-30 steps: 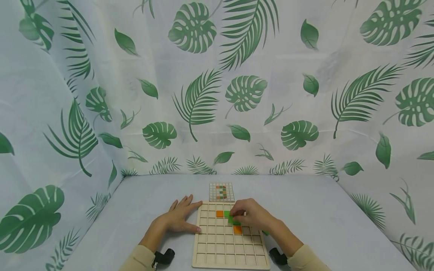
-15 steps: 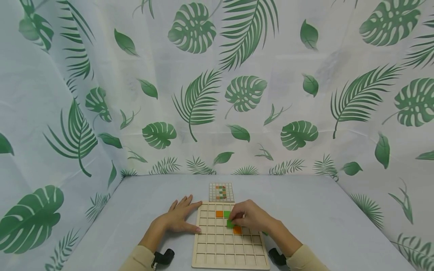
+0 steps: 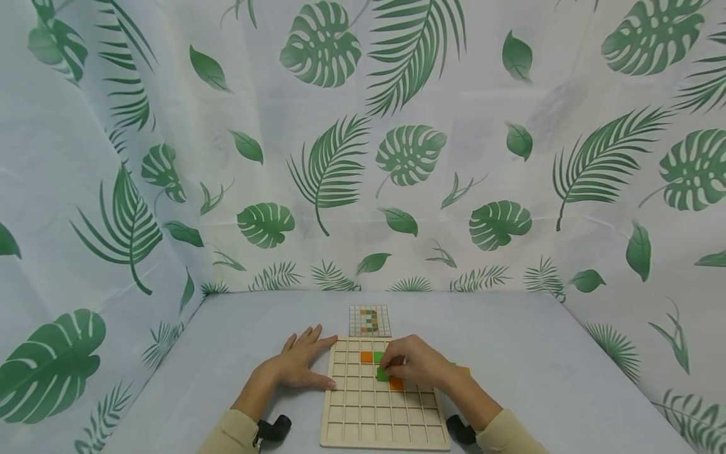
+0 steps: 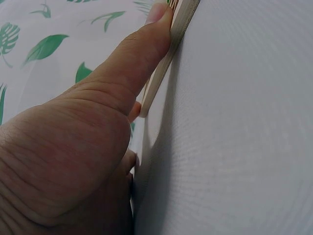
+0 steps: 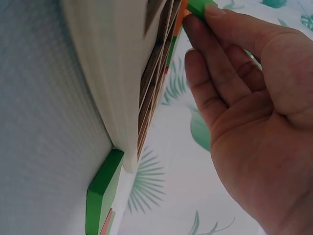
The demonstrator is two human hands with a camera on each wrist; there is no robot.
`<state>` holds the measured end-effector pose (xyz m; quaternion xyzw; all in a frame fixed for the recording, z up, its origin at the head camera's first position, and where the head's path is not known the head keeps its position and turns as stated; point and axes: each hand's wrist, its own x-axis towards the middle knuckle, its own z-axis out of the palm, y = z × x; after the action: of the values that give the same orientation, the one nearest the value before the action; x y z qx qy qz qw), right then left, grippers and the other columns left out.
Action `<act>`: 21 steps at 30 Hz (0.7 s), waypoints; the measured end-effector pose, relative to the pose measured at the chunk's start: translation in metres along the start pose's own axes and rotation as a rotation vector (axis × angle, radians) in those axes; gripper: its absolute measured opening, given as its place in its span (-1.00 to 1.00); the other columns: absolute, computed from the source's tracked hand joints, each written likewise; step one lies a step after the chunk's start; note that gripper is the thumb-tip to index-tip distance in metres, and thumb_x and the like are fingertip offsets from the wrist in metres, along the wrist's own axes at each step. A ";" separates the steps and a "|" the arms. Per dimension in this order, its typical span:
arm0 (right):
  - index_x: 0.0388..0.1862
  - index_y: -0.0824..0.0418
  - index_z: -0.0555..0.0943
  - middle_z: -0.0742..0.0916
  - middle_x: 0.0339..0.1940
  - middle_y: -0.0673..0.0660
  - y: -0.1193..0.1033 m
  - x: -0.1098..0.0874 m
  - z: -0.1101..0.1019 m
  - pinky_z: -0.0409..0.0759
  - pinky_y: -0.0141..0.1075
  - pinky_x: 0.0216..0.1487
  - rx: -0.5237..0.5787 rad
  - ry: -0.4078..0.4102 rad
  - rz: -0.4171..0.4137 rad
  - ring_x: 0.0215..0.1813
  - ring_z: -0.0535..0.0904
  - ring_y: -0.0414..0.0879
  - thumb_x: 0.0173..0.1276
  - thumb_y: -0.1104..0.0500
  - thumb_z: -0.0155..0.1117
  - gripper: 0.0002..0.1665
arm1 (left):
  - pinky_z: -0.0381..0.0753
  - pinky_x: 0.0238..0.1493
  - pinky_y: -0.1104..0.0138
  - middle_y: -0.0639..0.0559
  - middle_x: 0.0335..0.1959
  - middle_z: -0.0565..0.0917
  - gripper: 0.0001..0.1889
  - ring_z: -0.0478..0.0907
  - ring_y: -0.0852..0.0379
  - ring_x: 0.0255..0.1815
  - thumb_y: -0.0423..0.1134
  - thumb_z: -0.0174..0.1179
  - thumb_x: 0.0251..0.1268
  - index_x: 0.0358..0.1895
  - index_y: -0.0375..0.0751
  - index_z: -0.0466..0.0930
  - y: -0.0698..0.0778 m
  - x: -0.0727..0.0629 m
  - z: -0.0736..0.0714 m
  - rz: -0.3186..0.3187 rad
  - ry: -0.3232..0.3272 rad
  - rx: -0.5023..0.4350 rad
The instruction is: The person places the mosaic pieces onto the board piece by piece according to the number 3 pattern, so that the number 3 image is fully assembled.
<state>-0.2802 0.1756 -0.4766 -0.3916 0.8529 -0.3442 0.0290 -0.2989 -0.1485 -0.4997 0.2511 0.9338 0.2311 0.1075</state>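
A wooden grid board (image 3: 357,416) lies on the table. My left hand (image 3: 303,364) rests at its left edge, fingers spread; in the left wrist view the thumb (image 4: 142,56) touches the board's side. Over the upper middle cells my right hand (image 3: 416,362) pinches a small green square tile (image 3: 382,374) between thumb and fingers. An orange tile (image 3: 367,357) and a green tile (image 3: 377,357) sit side by side in an upper row. Just right of the held tile, another orange tile (image 3: 396,383) lies in a cell, partly hidden by the right hand.
A small card (image 3: 370,321) with a coloured grid pattern lies just behind the board. Loose tiles, one of them orange (image 3: 464,370), show past the right forearm. In the right wrist view a green tile (image 5: 102,188) lies beside the board. Leaf-printed cloth hangs behind.
My right hand has shifted slightly left with the green tile, which has tipped and come down toward a cell left of the lower orange tile. The left hand has stayed put.
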 end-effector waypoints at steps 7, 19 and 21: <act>-0.26 0.11 0.82 0.84 -0.23 -0.04 0.000 0.000 0.001 0.71 -0.44 -0.20 -0.027 0.013 -0.049 -0.21 0.69 -0.35 0.30 0.36 0.49 -0.85 | -0.28 0.65 -0.32 -0.31 0.73 -0.08 0.11 -0.21 -0.34 0.74 0.42 0.45 0.04 0.66 0.16 0.18 0.001 0.000 0.000 -0.008 -0.001 0.003; -0.22 0.12 0.82 0.84 -0.21 0.00 0.004 0.001 0.002 0.72 -0.46 -0.18 -0.064 0.017 -0.128 -0.18 0.72 -0.31 0.31 0.35 0.48 -0.85 | -0.28 0.65 -0.33 -0.31 0.72 -0.06 0.10 -0.19 -0.34 0.74 0.40 0.46 0.04 0.65 0.13 0.20 0.004 -0.001 -0.002 -0.007 0.001 -0.003; -0.23 0.13 0.82 0.84 -0.22 0.01 0.004 0.002 0.002 0.72 -0.47 -0.19 -0.066 0.016 -0.139 -0.19 0.73 -0.31 0.30 0.36 0.49 -0.85 | -0.28 0.65 -0.33 -0.31 0.72 -0.06 0.10 -0.19 -0.34 0.74 0.40 0.46 0.04 0.66 0.13 0.19 0.004 -0.001 -0.002 -0.006 0.001 -0.003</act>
<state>-0.2834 0.1751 -0.4808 -0.4478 0.8346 -0.3204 -0.0147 -0.2968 -0.1469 -0.4963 0.2480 0.9342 0.2324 0.1083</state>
